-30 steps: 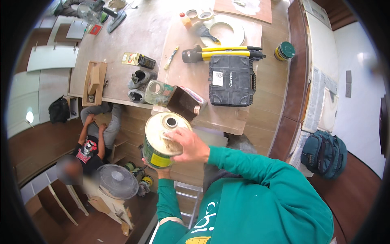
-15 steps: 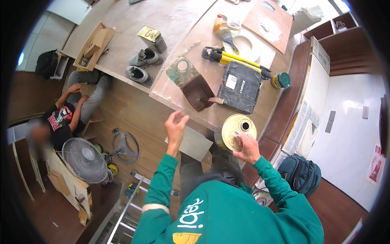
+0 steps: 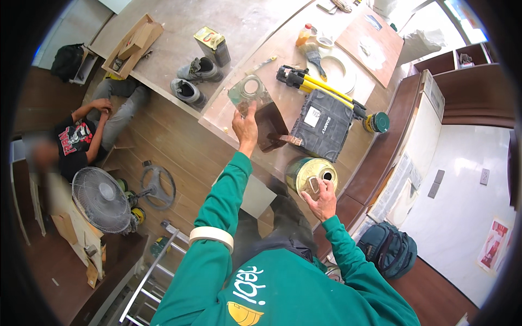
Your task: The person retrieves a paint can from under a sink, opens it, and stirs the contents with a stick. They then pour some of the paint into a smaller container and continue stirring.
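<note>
Holding: right hand (image 3: 321, 198) grips the handle on top of the round tin can (image 3: 311, 175), which sits on the board's near edge at 4 o'clock from the left hand
Reaching: left hand (image 3: 245, 126), fingers loosely spread and holding nothing, stretches toward the clear plastic sheet (image 3: 251, 93) at 12 o'clock
Advice: I judge the can needs a steady upright grip while the other arm stretches
Around: black tool case (image 3: 322, 130) at 1 o'clock of the can; brown tile (image 3: 271, 126) just beside the left hand; shoes (image 3: 194, 80) at 10 o'clock

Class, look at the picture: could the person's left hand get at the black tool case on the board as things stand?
Probably yes. The left hand is stretched over the board beside the black tool case, and nothing stands between them except a dark open container.
</note>
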`<act>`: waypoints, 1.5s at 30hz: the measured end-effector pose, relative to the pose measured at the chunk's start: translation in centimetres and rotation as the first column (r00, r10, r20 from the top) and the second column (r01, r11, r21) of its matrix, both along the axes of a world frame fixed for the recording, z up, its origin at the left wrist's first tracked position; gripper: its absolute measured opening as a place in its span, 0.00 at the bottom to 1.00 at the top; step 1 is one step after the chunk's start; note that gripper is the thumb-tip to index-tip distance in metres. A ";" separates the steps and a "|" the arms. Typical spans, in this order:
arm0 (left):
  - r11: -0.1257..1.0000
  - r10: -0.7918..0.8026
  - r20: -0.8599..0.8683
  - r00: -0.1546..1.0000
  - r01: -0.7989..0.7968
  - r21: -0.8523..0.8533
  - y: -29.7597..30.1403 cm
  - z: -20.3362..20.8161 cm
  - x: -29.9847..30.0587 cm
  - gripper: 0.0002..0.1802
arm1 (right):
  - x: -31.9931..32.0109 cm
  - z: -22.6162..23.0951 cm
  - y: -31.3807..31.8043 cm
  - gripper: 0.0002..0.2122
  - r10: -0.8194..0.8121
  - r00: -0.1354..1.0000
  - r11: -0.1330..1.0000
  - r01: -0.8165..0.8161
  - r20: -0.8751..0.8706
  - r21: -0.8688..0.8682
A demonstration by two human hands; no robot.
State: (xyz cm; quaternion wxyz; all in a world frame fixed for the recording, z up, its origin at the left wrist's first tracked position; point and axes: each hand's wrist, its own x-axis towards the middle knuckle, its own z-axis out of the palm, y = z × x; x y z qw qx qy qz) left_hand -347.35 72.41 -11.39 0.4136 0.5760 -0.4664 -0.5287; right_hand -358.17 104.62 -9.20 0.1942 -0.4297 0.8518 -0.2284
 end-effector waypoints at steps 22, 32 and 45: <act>0.995 0.093 -0.080 0.992 -0.097 -0.036 -0.1 -3.0 -0.4 0.33 | -2.4 3.3 -23.0 0.20 0.145 0.989 0.986 -0.141 0.041 -0.094; 0.997 0.076 -0.064 0.995 -0.078 -0.030 0.3 -2.0 -0.2 0.35 | -2.8 2.7 -26.5 0.13 0.473 0.851 0.869 -0.409 0.227 -0.277; 0.996 0.078 -0.052 0.996 -0.080 -0.026 0.1 -2.5 -0.2 0.36 | -4.8 4.8 -24.1 0.11 0.719 0.674 0.695 -0.705 0.169 -0.146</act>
